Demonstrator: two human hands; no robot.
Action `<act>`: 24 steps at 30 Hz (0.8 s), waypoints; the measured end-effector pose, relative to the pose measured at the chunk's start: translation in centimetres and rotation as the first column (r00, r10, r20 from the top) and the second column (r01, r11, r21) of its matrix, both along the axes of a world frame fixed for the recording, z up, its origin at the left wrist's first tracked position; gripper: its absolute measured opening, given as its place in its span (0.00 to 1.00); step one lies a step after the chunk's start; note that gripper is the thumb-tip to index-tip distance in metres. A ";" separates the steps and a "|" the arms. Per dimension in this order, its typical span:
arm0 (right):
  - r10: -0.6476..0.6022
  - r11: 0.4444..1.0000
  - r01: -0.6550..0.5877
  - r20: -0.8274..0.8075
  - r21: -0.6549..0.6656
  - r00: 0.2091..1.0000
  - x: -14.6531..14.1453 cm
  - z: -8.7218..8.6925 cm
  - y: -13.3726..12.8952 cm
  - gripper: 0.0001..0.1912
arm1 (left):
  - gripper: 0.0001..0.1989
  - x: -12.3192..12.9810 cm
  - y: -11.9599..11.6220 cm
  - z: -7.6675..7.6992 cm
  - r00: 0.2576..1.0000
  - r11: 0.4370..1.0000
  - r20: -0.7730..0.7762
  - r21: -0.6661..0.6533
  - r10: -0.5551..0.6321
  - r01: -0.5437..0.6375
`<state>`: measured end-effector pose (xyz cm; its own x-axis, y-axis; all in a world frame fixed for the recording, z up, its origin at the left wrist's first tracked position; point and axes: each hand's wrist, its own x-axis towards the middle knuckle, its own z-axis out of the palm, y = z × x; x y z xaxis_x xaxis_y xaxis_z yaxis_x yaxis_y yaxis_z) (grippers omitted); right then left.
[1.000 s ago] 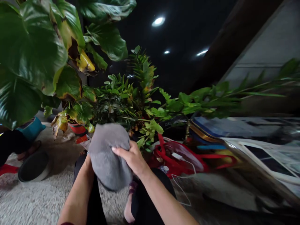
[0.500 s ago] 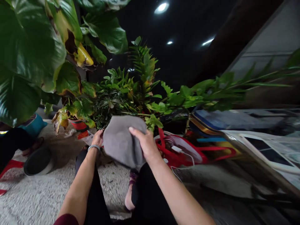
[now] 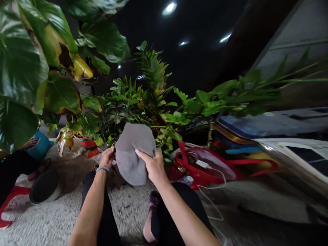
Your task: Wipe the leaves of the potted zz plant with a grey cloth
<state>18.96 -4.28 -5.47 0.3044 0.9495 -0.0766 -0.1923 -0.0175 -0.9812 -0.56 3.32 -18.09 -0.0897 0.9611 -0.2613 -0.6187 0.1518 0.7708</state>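
Note:
A soft grey fabric piece (image 3: 132,164), rounded like a hat, is held up in front of me above my knees. My right hand (image 3: 153,167) grips its right side, thumb pressed into a fold on the near face and fingers hidden behind. At its left edge, my left hand (image 3: 107,159) is closed with the fingertips pinched on the rim, partly out of sight. A pale bracelet (image 3: 103,168) circles my left wrist.
To the right lie a red bag (image 3: 189,171) with a white charger and cable (image 3: 203,164), and stacked cases. Potted plants (image 3: 133,92) fill the far side. On the left are a dark round pot (image 3: 44,188), a red stool (image 3: 12,200) and another person's leg (image 3: 19,167).
The grey fabric has turned more upright and flatter towards me, and my right hand has shifted slightly left and down. The view has swung a little, showing more of the red bag.

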 end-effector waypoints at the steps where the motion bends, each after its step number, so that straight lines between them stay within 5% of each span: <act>1: 0.005 1.000 -0.007 -0.055 -0.021 0.998 -0.2 0.0 1.1 0.20 | 0.20 0.2 -0.1 0.0 1.000 1.000 -0.008 0.004 -0.004 0.004; 3: 0.103 0.985 -0.122 -0.149 -0.120 0.983 -1.0 -0.8 1.8 0.18 | 0.21 0.7 -0.2 0.0 1.000 1.000 -0.019 -0.001 -0.023 0.023; 6: 0.276 0.921 -0.311 -0.173 -0.235 0.946 -1.7 -2.7 -0.9 0.11 | 0.20 1.1 -0.2 0.0 0.998 0.997 -0.038 -0.052 -0.053 0.051; 10: 0.426 0.879 -0.438 -0.104 -0.188 0.899 0.5 -3.1 -5.6 0.04 | 0.20 1.0 -0.2 0.3 0.992 0.991 -0.100 -0.116 -0.082 0.070; 13: 0.483 0.860 -0.485 -0.058 -0.156 0.874 2.9 -2.4 -6.8 0.04 | 0.18 1.2 -0.2 0.2 0.983 0.987 -0.163 -0.147 -0.083 0.059; 19: 0.242 0.938 -0.268 -0.136 -0.221 0.961 6.6 -1.9 -9.6 0.12 | 0.16 2.5 -1.0 -2.1 0.925 0.946 -0.330 -0.313 -0.189 0.082; 24: -0.069 0.978 0.023 -0.214 -0.209 0.974 14.3 -0.2 -8.7 0.17 | 0.18 4.7 -2.4 -4.2 0.893 0.887 -0.280 -0.404 -0.352 0.223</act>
